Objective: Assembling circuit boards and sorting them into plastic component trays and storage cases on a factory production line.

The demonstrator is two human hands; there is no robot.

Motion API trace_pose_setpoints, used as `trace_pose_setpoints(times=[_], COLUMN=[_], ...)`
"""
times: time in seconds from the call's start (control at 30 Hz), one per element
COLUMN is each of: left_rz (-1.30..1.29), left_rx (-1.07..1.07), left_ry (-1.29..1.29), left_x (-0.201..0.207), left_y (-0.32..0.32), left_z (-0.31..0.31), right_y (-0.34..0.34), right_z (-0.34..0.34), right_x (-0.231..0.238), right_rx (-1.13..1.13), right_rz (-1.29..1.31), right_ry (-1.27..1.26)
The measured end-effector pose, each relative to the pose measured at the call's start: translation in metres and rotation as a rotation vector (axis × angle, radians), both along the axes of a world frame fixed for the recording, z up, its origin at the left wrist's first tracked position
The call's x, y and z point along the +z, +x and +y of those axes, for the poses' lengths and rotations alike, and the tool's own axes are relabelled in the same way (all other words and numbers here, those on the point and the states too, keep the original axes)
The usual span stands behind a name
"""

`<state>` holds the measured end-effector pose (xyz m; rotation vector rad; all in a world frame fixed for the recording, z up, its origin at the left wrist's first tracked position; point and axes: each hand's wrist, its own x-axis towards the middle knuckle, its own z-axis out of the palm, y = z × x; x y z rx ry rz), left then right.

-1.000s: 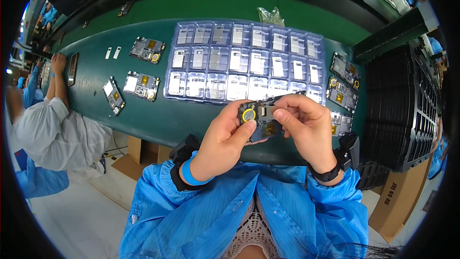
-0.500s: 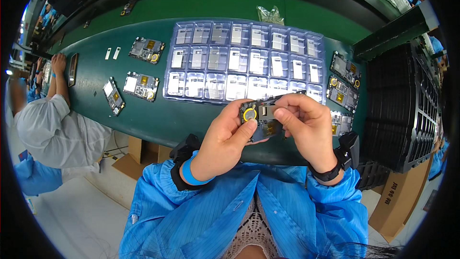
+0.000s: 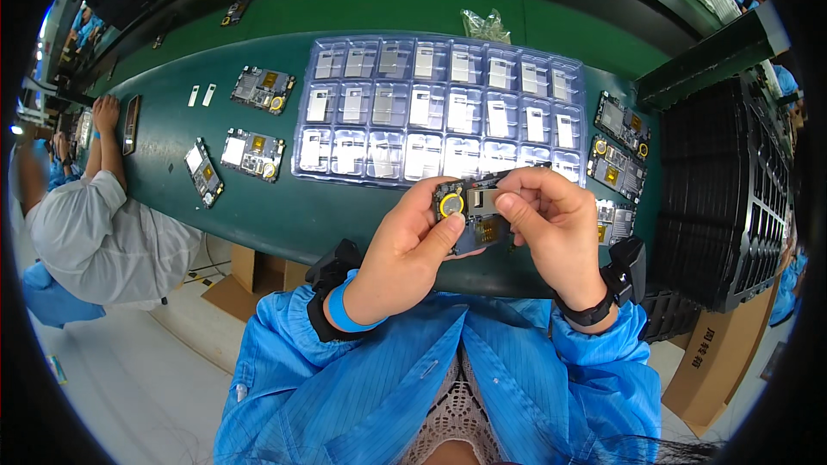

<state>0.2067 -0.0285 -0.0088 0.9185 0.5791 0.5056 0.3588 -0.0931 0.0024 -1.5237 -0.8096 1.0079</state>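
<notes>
My left hand [image 3: 403, 237] grips a circuit board [image 3: 482, 234] with its thumb beside a round, yellow-ringed part [image 3: 451, 204]. Over that board lies a flat silver metal shield plate [image 3: 481, 200] with a small window in it. My right hand [image 3: 550, 211] pinches the plate's right end between thumb and forefinger, its other fingers curled behind. Whether the plate touches the board all along is hidden by my fingers. Just beyond my hands stands a clear plastic tray [image 3: 303, 139] whose compartments hold similar silver plates.
Circuit boards [image 3: 253, 155] lie left of the tray, and several more [image 3: 617, 169] lie to its right. Two white strips [image 3: 202, 96] rest at the far left. Black stacked trays [image 3: 719, 194] rise at the right. A co-worker's arm [image 3: 105, 133] leans on the green table [image 3: 258, 232].
My hands stay nearly in place, with the board and plate turned very slightly. The co-worker at the left has shifted a little.
</notes>
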Motion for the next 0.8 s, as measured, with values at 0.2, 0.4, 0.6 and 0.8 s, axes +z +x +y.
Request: trace_pose_setpoints(times=[0.2, 0.4, 0.6, 0.8], left_rz=[0.013, 0.022, 0.003, 0.045], left_rx=[-0.005, -0.007, 0.012, 0.084], left_ry=[0.037, 0.030, 0.007, 0.191], left_x=[-0.0034, -0.0004, 0.0002, -0.0002], left_y=[0.0007, 0.0013, 0.0021, 0.0055], left_z=[-0.0002, -0.0006, -0.0005, -0.0015], right_y=[0.0003, 0.0020, -0.0011, -0.0047], right_z=[-0.0004, -0.0007, 0.0001, -0.0003], right_x=[-0.0011, 0.0016, -0.0012, -0.0049], right_rx=[-0.007, 0.003, -0.033, -0.044], right_rz=[-0.038, -0.009, -0.096, -0.353], right_ry=[0.007, -0.035, -0.001, 0.122])
